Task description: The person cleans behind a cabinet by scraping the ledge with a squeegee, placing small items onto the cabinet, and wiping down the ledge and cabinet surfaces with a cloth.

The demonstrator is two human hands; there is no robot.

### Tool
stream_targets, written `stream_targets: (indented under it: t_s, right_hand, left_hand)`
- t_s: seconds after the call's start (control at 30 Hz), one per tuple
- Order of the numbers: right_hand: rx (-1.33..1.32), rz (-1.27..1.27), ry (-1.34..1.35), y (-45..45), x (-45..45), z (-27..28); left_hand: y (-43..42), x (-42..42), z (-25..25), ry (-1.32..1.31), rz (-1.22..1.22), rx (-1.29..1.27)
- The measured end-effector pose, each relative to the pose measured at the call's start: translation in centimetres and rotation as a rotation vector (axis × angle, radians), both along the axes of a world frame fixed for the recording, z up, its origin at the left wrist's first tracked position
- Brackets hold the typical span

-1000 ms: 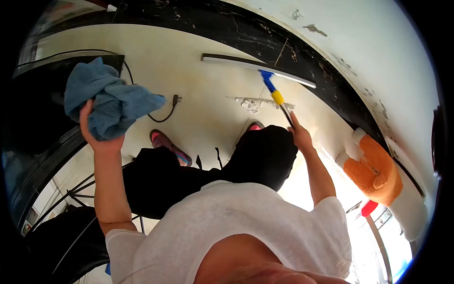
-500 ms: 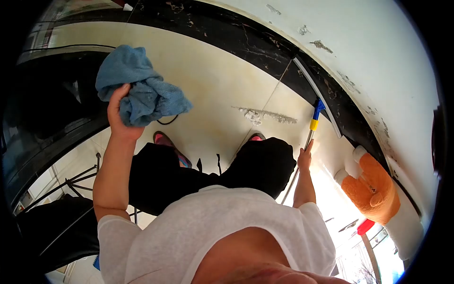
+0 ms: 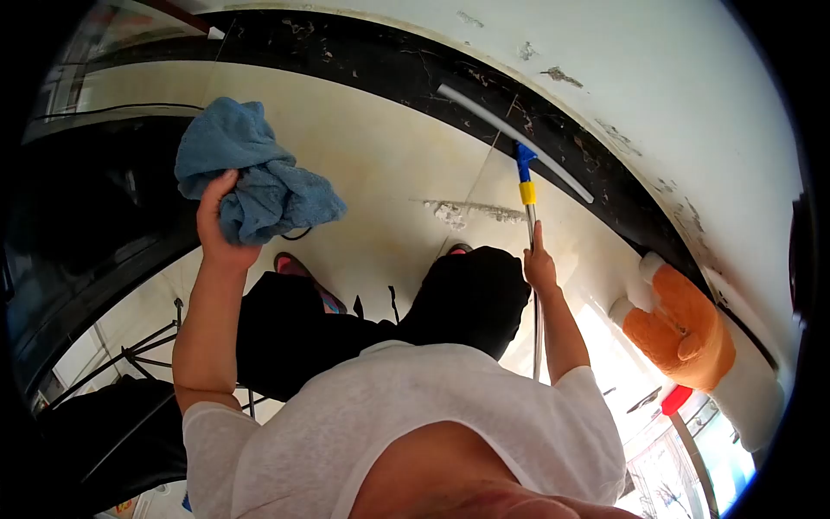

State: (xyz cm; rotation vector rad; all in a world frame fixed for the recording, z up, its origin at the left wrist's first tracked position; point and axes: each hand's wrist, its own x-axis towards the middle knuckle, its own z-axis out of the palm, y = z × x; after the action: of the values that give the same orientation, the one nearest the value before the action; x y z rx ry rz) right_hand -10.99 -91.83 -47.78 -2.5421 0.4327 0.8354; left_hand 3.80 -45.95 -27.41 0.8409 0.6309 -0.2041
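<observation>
A bunched blue cloth is gripped in my left hand, thumb on top, held up near the black surface at the left. My right hand is closed around the metal pole of a squeegee, which has a blue and yellow joint. Its long grey blade lies slantwise by the black marbled border at the foot of the wall. White crumbly debris and a dark scrape mark are on the pale floor, left of the pole.
An orange and white plush object lies at the right by the wall. A glossy black surface fills the left side. Below it are thin black metal legs and black fabric. My feet stand on the floor.
The squeegee blade swung right along the border, then came partly back left. My left hand and the cloth moved right, then stayed nearly in place; the cable's plug is now hidden.
</observation>
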Motion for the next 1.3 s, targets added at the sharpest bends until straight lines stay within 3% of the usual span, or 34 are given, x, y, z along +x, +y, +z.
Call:
stream_targets:
  t_s: [0.13,0.27,0.5,0.6,0.87,1.23,1.3]
  right_hand:
    - [-0.023,0.018,0.168,-0.9,-2.9,3.0]
    - [-0.040,0.076,0.045,-2.0,-3.8,4.9]
    - [-0.081,0.109,-0.143,-0.6,7.3,1.2]
    - [-0.072,0.093,-0.004,0.7,6.5,0.6]
    - [-0.165,-0.140,-0.006,-5.3,-4.6,-0.4]
    - [-0.254,-0.252,-0.014,-6.6,-6.2,-7.9]
    - [-0.254,-0.304,0.092,-5.5,-4.8,-6.0]
  left_hand:
    - [-0.1,0.0,0.0,-0.058,-0.049,-0.007]
    - [0.1,-0.4,0.4,-0.085,-0.062,0.023]
    - [-0.9,-0.3,0.5,-0.083,-0.078,0.069]
    - [-1.1,0.0,0.7,-0.060,-0.034,0.050]
    - [-1.3,0.4,-0.3,-0.008,-0.080,0.055]
    - [-5.0,0.2,-1.9,0.064,-0.233,0.017]
    - [-5.0,0.1,-2.3,0.087,-0.244,0.046]
